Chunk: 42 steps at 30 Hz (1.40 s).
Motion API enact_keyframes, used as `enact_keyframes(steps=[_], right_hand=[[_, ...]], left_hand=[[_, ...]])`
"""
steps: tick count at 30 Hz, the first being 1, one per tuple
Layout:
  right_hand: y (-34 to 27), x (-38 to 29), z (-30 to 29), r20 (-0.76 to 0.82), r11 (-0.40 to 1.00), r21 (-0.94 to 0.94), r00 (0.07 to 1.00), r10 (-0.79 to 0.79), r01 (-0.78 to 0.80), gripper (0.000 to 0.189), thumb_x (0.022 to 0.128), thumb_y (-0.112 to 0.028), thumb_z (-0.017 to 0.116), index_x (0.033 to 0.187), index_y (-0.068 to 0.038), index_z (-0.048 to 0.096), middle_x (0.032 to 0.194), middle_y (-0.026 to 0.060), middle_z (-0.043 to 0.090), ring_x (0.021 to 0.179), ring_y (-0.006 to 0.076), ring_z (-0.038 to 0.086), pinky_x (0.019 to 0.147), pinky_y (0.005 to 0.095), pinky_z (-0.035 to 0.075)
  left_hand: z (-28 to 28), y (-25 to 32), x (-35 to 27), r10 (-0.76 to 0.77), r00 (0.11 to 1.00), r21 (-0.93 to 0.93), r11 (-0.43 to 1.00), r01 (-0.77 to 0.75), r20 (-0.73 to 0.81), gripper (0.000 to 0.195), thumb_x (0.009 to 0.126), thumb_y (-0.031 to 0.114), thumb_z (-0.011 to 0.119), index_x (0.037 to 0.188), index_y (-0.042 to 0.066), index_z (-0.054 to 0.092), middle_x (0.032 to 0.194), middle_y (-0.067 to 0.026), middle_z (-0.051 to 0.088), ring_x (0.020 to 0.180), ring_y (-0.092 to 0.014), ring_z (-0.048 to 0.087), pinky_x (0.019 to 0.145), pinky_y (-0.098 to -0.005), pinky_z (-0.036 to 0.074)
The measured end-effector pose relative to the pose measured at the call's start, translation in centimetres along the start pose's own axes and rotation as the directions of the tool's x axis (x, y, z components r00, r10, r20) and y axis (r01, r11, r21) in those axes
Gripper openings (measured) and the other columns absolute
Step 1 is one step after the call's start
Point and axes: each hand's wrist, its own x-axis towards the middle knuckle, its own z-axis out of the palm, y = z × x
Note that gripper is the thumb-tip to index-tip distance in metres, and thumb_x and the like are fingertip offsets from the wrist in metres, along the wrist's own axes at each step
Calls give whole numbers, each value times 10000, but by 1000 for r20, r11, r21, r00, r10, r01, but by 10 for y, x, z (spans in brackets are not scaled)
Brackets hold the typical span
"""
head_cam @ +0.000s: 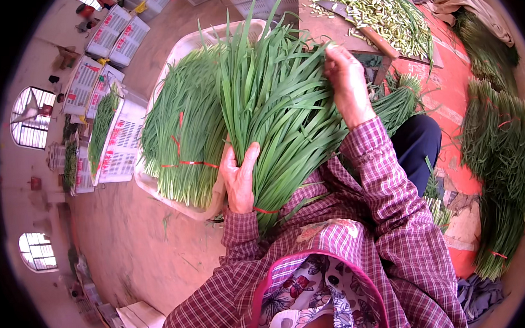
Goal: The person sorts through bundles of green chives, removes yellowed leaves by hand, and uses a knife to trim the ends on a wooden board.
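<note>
A large bunch of long green leaves, like garlic chives (281, 105), lies across my lap with its tips pointing away from me and a red tie near its lower end. My left hand (240, 176) is around the left side of this bunch, thumb on top. At the leaf tips on the right, my right hand (347, 79) pinches something thin between thumb and fingers, seemingly a leaf end. Just left of the bunch stands a white plastic crate (145, 181) with more chives (185, 132) in it, bound with red ties.
A knife (362, 27) with a wooden handle rests on a board (313, 36) among chopped stalk ends. Further chive bundles (499, 138) lie on red sheeting (455, 154) at right. White crates (123, 135) are stacked at left.
</note>
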Motion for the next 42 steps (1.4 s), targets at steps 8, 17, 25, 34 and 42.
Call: enact_keyframes(steps=[8, 17, 25, 34, 42], right_hand=[[-13, -37, -17, 641, 134, -682, 676, -364, 719, 428, 966, -488, 508, 1286, -211, 571, 1043, 56, 667, 1044, 213, 585, 1020, 421, 384], [46, -86, -92, 631, 97, -774, 776, 24, 626, 401, 938, -471, 541, 1216, -191, 614, 968, 79, 652, 958, 288, 575, 927, 433, 393], [0, -92, -79, 604, 111, -764, 765, -221, 636, 257, 882, -171, 632, 1137, -136, 639, 986, 63, 604, 940, 272, 557, 871, 401, 428], [54, -107, -32, 743, -21, -663, 655, -137, 748, 492, 834, -406, 658, 1292, -249, 568, 1074, -3, 586, 1093, 226, 523, 1030, 549, 363], [58, -132, -49, 704, 84, -703, 708, -63, 706, 458, 841, -350, 662, 1277, -239, 572, 1089, 10, 567, 1061, 234, 524, 1035, 514, 363]], left_hand=[[-18, -27, 13, -65, 997, -128, 990, 58, -50, 325, 950, 166, 623, 1218, -16, 613, 1125, -45, 644, 993, -119, 585, 894, -270, 461], [-42, -48, 30, -281, 958, -457, 845, 276, 58, 411, 965, 230, 614, 1290, -8, 532, 1199, -55, 607, 1030, -145, 603, 878, -292, 512], [-31, -53, 32, -119, 980, -97, 986, 136, 159, 701, 837, 242, 767, 1367, -27, 395, 1241, -121, 577, 1070, -204, 589, 963, -333, 459], [-35, -53, 39, -221, 971, -282, 929, 239, 96, 401, 853, 45, 690, 1222, -27, 552, 1125, -100, 646, 987, -176, 634, 895, -322, 521], [-49, -64, 42, -316, 947, -514, 804, 300, 58, 354, 892, 27, 630, 1234, 15, 542, 1128, -83, 641, 976, -200, 650, 859, -360, 563]])
